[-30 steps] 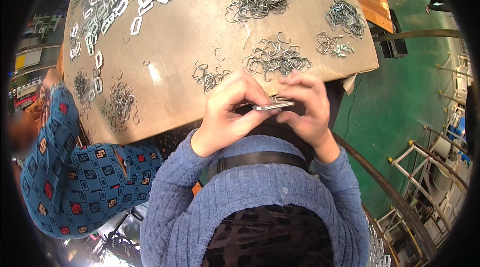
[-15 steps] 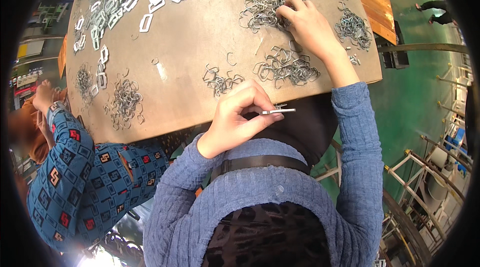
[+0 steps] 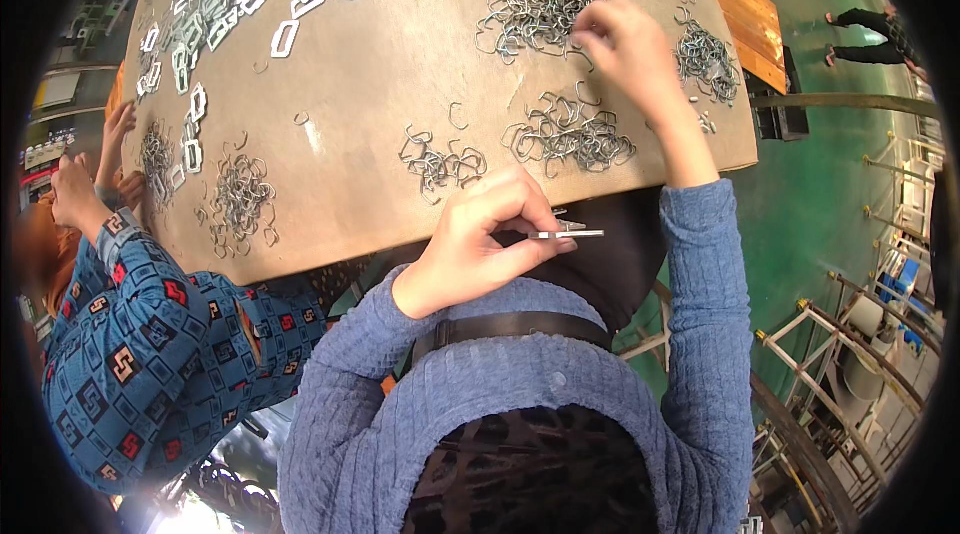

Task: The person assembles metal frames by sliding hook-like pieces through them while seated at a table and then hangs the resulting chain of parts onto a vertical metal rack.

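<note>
My left hand [image 3: 485,239] is closed near the table's front edge, pinching a flat metal piece [image 3: 580,234] between thumb and fingers. That piece shows edge-on, so its outline is hidden; a small bit of metal sticks out just behind it. Over the right side of the table, my right hand [image 3: 630,49] has its fingers curled together, beside a large pile of bent wire hooks [image 3: 535,9]. Whatever the fingertips hold, if anything, is too small to make out. Nearer me lie a second hook pile [image 3: 575,134] and a smaller one [image 3: 435,164].
Many flat metal frames [image 3: 285,38] are heaped at the far left of the table [image 3: 370,84]. More wire hooks [image 3: 705,59] lie by the right edge, with small pins [image 3: 706,121] nearby. On the left sits a person in a patterned blue sleeve [image 3: 150,334], beside another hook pile [image 3: 240,199].
My right hand has drawn back slightly to the right, off the large hook pile. My left hand keeps its grip on the flat metal piece. The neighbour's hands have shifted.
</note>
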{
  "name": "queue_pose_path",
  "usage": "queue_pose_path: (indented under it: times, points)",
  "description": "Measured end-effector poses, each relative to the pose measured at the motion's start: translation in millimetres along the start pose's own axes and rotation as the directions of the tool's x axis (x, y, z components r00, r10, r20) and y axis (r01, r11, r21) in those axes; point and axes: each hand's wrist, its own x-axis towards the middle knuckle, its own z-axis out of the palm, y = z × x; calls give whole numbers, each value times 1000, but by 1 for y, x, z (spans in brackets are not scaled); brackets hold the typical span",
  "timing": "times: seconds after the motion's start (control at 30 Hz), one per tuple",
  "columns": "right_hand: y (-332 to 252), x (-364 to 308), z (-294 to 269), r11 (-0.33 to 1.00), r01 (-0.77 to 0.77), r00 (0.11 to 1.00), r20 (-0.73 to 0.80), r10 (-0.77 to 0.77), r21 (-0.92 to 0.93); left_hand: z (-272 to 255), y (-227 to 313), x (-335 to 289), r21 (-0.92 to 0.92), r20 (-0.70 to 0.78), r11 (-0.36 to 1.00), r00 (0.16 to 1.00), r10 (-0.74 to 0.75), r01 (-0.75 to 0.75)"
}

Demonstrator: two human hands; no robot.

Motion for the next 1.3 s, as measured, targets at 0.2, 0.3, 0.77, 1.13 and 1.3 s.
queue_pose_path:
  times: [0.2,0.3,0.77,1.13,1.3]
  points:
    - [-17,-11,23,986,-156,978,134,161,-51,2,4,4,41,62,998,997,37,-40]
    - [-19,-15,24,988,-116,976,173,132,-102,3,5,4,37,63,999,998,17,-19]
    - [-14,-72,-11,987,-139,962,-226,153,78,-1,2,11,49,61,997,996,-58,55]
    - [-107,-140,-85,252,-123,937,28,348,960,18,1,20,67,25,990,991,-130,128]
    - [-103,-145,-70,514,-111,940,-78,332,851,26,3,18,105,33,992,997,-68,64]
